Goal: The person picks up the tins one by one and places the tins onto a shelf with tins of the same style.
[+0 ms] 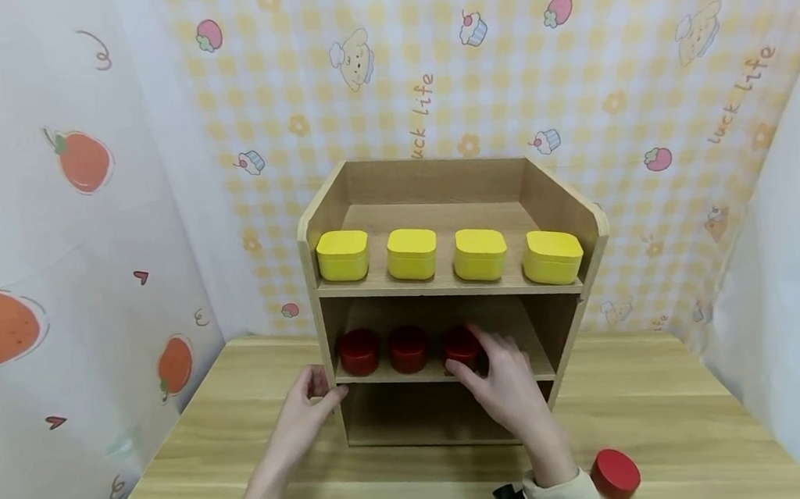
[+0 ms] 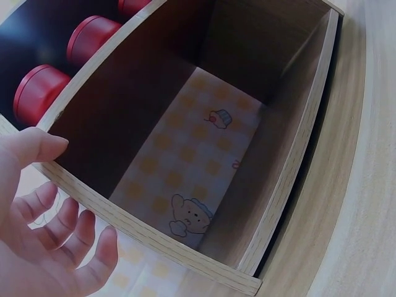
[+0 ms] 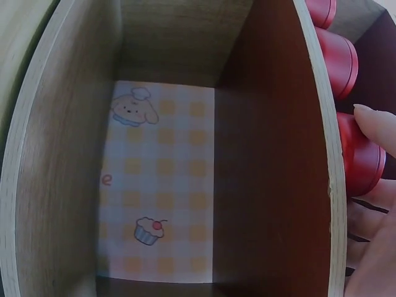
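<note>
Three round red containers stand in a row on the middle shelf: a left one [image 1: 359, 352], a middle one [image 1: 407, 349] and a right one [image 1: 460, 345]. My right hand [image 1: 505, 382] holds the right container, its thumb on the near side and fingers round the far side. The right wrist view shows the thumb against that red container [image 3: 359, 154]. My left hand [image 1: 303, 414] is at the left side of the wooden shelf unit [image 1: 445, 286]. In the left wrist view its thumb touches the front edge, its other fingers loosely bent outside the panel.
Four-cornered yellow boxes, such as the leftmost one [image 1: 343, 256], line the top shelf. Another round red container [image 1: 615, 474] lies on the wooden table [image 1: 674, 416] at the front right. A patterned cloth [image 1: 427, 59] hangs behind the unit.
</note>
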Tool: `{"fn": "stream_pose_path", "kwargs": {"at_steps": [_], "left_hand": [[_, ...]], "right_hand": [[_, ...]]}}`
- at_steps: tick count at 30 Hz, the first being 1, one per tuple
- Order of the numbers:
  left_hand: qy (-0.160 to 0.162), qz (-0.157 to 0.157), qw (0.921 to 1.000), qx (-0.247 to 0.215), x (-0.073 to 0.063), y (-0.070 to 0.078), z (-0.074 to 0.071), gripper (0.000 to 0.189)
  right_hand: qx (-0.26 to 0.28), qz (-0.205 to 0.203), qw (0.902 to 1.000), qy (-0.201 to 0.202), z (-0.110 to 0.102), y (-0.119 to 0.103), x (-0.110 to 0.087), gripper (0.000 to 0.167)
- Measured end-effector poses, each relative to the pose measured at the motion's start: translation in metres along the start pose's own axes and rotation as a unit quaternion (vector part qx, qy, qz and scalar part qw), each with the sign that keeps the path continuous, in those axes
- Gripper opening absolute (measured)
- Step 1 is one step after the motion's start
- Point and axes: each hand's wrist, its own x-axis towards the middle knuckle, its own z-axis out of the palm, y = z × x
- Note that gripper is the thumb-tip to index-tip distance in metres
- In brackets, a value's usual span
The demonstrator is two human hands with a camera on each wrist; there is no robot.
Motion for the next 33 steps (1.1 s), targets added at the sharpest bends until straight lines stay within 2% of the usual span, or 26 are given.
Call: {"fn": "stream_pose_path", "kwargs": {"at_steps": [5,12,15,26,33], "left_hand": [[-0.003,-0.002,1.0000,-0.007,-0.001,-0.001,0.001,0.027],[-0.002,0.000,1.0000,-0.006,0.001,-0.003,0.002,0.027],[0.000,0.002,1.0000,-0.003,0.002,-0.004,0.002,0.027],[-0.002,0.001,1.0000,0.008,0.004,-0.002,0.002,0.027],[0.000,0.003,1.0000,0.004,0.003,-0.001,0.001,0.027]], "right_hand": [[-0.005,0.008,1.0000,-0.002,0.001,0.001,-0.002,0.063],[0.008,0.014,0.9996,-0.021,-0.002,0.000,-0.006,0.088],[0.014,0.000,0.9996,-0.023,-0.004,-0.001,-0.007,0.090],[0.040,-0.034,0.9985,-0.014,-0.014,-0.008,-0.015,0.071],[0.061,-0.056,0.9957,0.041,-0.021,-0.011,-0.024,0.051]]}}
